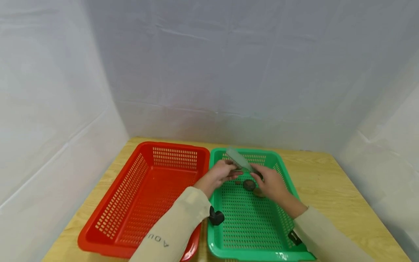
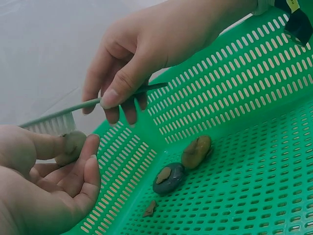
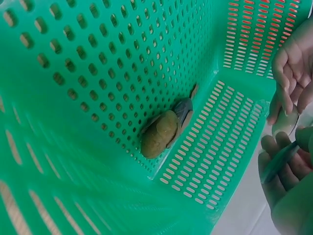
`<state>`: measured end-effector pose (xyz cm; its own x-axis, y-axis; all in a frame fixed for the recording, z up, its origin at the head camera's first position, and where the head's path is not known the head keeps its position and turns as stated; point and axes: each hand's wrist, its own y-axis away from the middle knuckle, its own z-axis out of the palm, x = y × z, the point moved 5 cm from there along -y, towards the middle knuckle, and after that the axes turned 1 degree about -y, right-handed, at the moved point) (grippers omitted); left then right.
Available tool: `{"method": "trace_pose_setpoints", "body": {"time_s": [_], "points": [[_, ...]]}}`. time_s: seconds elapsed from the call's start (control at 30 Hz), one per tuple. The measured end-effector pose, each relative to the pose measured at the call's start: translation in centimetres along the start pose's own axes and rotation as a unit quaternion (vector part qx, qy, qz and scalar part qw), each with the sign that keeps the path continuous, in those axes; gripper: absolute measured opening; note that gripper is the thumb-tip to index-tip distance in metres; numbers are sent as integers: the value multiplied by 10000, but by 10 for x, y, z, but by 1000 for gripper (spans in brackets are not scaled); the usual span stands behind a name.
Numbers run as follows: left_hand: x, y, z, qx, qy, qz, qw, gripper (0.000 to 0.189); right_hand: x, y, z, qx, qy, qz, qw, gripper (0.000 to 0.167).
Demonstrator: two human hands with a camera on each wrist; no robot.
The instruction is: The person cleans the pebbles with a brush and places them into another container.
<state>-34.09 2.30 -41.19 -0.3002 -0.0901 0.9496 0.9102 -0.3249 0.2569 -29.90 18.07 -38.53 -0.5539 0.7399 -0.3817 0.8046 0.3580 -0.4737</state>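
Note:
Over the far part of the green basket point(image 1: 255, 251), my left hand point(image 1: 220, 172) grips a pale grey-green stone point(image 2: 72, 148) with a dark spot. My right hand point(image 1: 272, 183) pinches the handle of a green brush point(image 1: 239, 159). Its pale bristles point(image 2: 54, 122) face the stone and appear to meet it, though fingers partly hide the contact. Below the hands, a dark grey stone point(image 2: 169, 178) with a brown patch lies on the basket floor, touching a yellowish-brown stone point(image 2: 196, 152). A small brown flake point(image 2: 150, 208) lies near the dark stone.
A red basket point(image 1: 144, 145) stands on the wooden table point(image 1: 327, 196), right against the green one's left side. Both have raised, slotted walls. White sheeting point(image 1: 203, 72) hangs behind and at both sides of the table.

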Motion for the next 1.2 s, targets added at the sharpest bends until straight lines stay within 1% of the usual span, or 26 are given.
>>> {"method": "trace_pose_setpoints", "body": {"time_s": [0.13, 0.37, 0.63, 0.73, 0.83, 0.93, 1.03, 1.1, 1.2], "points": [[-1, -1, -2, -4, -46, 10, 10000, 40, 1, 1, 2, -89, 52, 138, 9999, 38], [-4, -2, -5, 36, -11, 12, 10000, 40, 3, 2, 2, 43, 47, 338, 9994, 35], [-2, -2, -3, 24, 84, 16, 10000, 40, 12, 1, -4, 108, 16, 1024, 9947, 34], [0, 0, -2, -3, 21, 58, 10000, 40, 13, 1, -4, 110, -43, 1143, 9934, 36], [0, 0, -2, -62, -16, 51, 10000, 41, 10, 1, -4, 175, -151, 977, 9949, 36], [0, 1, -1, -83, -28, 57, 9999, 43, 5, 1, -4, 223, -219, 559, 9979, 34], [-1, 1, -1, -24, -76, 79, 9999, 40, 0, 1, -2, 149, -226, 173, 9995, 33], [0, 1, -1, 23, -116, 102, 9999, 38, -1, 2, -1, 69, -205, 74, 9997, 33], [0, 2, -1, 68, -144, 114, 9998, 35, 0, 3, 1, -79, -206, 122, 9997, 35]]}}
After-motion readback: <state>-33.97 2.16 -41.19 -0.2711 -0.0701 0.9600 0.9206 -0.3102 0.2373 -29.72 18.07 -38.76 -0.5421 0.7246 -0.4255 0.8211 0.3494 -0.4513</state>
